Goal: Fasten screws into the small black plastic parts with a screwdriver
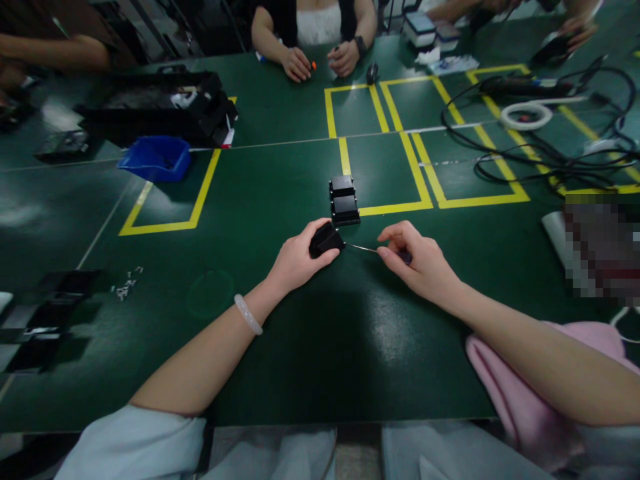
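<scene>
My left hand [305,257] is closed around a small black block [325,241] just above the green table. In my right hand [416,261] is a screwdriver [361,248] with a thin metal shaft, its dark handle mostly hidden by the fingers. The shaft's tip meets the block's right edge, at a small bright screw. Directly beyond the held block, a row of similar black blocks [345,200] lies on the table, with small shiny screws along the sides.
A blue bin [156,159] stands before black trays [155,107] at the back left. Loose screws [127,285] and dark parts [50,320] lie left. Cables [540,157] cover the right back; a pink cloth [520,393] lies under my right arm. Across sits a person [315,33].
</scene>
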Motion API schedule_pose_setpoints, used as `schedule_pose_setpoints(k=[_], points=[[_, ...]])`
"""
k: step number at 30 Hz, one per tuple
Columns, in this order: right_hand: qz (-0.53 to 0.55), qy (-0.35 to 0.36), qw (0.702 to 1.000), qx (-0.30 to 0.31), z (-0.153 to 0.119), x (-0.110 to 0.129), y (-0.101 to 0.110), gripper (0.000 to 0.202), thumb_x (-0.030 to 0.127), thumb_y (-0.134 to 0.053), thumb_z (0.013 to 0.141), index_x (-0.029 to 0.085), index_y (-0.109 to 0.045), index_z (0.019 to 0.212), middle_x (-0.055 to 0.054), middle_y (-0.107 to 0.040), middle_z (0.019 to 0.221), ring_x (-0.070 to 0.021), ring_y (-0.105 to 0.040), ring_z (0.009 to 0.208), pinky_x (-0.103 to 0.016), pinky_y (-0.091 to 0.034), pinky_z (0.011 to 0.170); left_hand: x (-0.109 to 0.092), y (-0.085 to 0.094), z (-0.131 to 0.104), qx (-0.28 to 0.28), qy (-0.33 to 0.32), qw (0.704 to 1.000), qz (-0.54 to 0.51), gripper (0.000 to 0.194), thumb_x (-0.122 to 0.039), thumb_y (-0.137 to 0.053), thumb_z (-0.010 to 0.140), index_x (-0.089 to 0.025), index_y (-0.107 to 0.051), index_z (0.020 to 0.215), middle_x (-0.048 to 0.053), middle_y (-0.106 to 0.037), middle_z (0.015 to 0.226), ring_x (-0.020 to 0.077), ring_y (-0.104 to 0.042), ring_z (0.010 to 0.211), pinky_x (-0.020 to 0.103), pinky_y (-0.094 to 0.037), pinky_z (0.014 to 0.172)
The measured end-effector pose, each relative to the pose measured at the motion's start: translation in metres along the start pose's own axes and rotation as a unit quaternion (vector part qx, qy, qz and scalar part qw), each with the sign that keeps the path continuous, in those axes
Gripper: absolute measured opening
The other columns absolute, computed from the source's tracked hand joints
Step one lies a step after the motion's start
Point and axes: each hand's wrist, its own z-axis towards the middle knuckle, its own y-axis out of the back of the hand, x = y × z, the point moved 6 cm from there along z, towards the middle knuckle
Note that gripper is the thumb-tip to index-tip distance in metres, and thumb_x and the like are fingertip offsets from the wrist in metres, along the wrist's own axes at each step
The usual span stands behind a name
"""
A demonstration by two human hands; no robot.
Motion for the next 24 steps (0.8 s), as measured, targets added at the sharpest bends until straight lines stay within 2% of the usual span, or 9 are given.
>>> schedule_pose_setpoints(k=[11,20,24], points=[[-0.01,0.008,1.0,-0.01,-0.0005,-0.0009,-0.0008,0.015,0.023,-0.056,0.088,0.023,-0.05,0.102,0.005,-0.054,0.068,-0.0122,-0.055,0.058,-0.025,-0.042,0.06,-0.0003,0.0005,-0.001,0.005,0.004,1.0,-0.003,0.063,-0.051,-0.061,0.089,-0.024,-0.047,0.144,0.008,-0.069,0.123,0.0292,-0.068,0.107,0.04,-0.053,0.088],[0.007,0.01,1.0,0.004,-0.0005,0.0024,0.0018,0.011,0.03,-0.053,0.096,0.022,-0.051,0.102,0.006,-0.052,0.064,-0.0114,-0.052,0.055,-0.025,-0.039,0.058,-0.0007,0.0001,-0.0006,0.008,0.001,1.0,0.0,0.064,-0.051,-0.061,0.089,-0.023,-0.047,0.144,0.009,-0.069,0.123,0.0293,-0.068,0.107,0.039,-0.054,0.087],[0.009,0.006,1.0,0.005,0.0002,0.0019,0.0008,0.006,0.026,-0.048,0.097,0.022,-0.05,0.101,0.007,-0.053,0.061,-0.0104,-0.049,0.051,-0.024,-0.037,0.055,-0.0006,-0.0002,-0.0006,0.007,-0.002,1.0,-0.003,0.064,-0.051,-0.062,0.089,-0.022,-0.047,0.144,0.009,-0.069,0.123,0.0291,-0.068,0.107,0.04,-0.054,0.089]])
